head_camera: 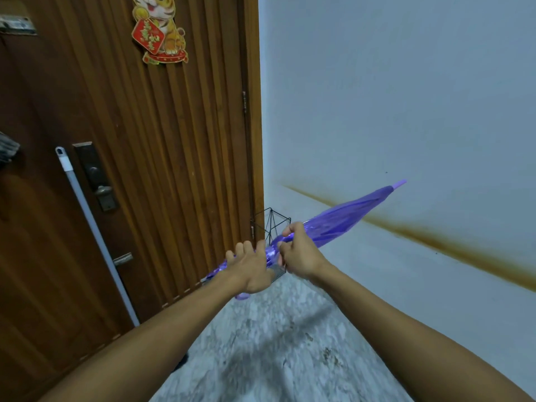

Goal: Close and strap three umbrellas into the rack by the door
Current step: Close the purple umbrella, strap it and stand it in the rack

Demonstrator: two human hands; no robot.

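A folded, translucent purple umbrella (345,217) lies slantwise in the air in front of me, its tip pointing up to the right towards the wall. My left hand (252,269) grips the lower part of the canopy near the handle end. My right hand (298,250) holds the canopy a little further up, fingers curled round the fabric. A black wire rack (271,224) stands on the floor in the corner beside the door, behind my hands and partly hidden by them. The umbrella's handle is mostly hidden under my left wrist.
A brown wooden door (145,169) fills the left side, with a lock and handle (101,187) and a tiger decoration (159,27). A white pole (92,227) leans against the door. A pale wall with a brown stain line (435,236) is on the right. Speckled grey floor (275,343) lies below.
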